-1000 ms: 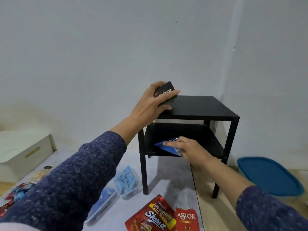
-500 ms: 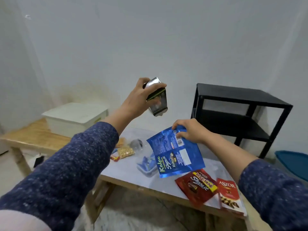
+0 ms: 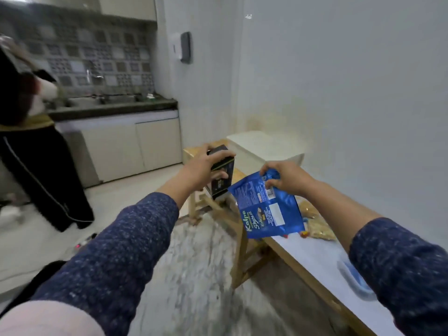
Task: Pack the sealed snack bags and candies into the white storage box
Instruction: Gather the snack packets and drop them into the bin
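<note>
Midair, blue snack bag (image 3: 268, 209) beside black pack (image 3: 221, 177), near white storage box (image 3: 264, 147).

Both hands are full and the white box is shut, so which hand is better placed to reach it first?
Probably the right hand: with its blue bag it looks nearer the white box. The left hand, gripping the black box, sits further left.

The blue snack bag (image 3: 266, 209) hides part of the table edge (image 3: 303, 263); a bystander (image 3: 36, 146) is cut off at left.

Glossy blue foil bag (image 3: 268, 209), pale wooden table (image 3: 303, 267), matt white box (image 3: 264, 147).
</note>
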Motion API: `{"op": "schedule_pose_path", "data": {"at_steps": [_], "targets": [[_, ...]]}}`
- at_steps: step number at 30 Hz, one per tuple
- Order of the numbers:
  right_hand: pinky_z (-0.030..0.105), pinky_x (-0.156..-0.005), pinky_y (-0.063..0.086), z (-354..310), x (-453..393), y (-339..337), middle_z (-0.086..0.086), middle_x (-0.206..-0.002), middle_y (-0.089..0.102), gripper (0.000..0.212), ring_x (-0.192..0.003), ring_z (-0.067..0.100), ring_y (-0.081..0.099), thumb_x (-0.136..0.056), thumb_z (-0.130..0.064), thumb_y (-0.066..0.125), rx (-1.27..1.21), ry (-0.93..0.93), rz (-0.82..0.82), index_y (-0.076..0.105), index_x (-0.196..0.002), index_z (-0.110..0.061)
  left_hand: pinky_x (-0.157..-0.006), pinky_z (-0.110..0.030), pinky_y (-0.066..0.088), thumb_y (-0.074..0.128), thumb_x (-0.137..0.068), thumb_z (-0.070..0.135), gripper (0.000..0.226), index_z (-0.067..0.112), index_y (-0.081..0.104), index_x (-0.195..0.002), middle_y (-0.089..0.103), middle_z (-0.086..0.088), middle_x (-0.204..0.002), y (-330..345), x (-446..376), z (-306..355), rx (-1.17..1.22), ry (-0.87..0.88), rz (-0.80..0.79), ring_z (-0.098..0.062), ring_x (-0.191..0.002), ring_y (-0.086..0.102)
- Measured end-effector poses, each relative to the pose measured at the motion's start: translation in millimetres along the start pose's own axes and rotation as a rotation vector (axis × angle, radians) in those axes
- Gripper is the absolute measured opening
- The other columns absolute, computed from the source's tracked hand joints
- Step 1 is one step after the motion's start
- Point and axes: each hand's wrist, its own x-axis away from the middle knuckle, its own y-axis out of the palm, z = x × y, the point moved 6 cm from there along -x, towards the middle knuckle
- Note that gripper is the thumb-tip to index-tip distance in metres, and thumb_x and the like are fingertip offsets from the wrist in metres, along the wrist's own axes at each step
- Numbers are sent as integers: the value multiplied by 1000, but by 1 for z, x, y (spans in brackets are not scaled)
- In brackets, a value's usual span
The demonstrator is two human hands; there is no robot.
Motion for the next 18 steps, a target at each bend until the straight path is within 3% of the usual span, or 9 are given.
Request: {"op": "schedule_pose_path", "data": {"at_steps": [5,11,18], "targets": [[24,-84,38,-69,-111,64,5,-116,64,29,-107,23,57,-85,-15,67,-17,-210,-106,63,-114,-16,-103,-36,38,69,-83,26,56,36,49,-134,40,-11,-127,-27,15,-124,-86,-230,21,-30,-115,47],[24,-82,38,-151,-238,131,0,-112,63,26,-95,11,49,-86,-13,65,-36,-434,-239,63,-112,-17,-106,-37,39,70,-83,29,58,41,47,-134,38,-9,-128,-67,46,-251,-134,-560,83,-31,-114,49],[29,-77,45,-266,-335,238,10,-112,65,25,-96,27,60,-82,-8,68,-56,-648,-427,65,-106,-13,-106,-33,37,70,-83,29,57,38,48,-134,33,-6,-134,-103,148,-361,-143,-950,191,-29,-119,45]]}}
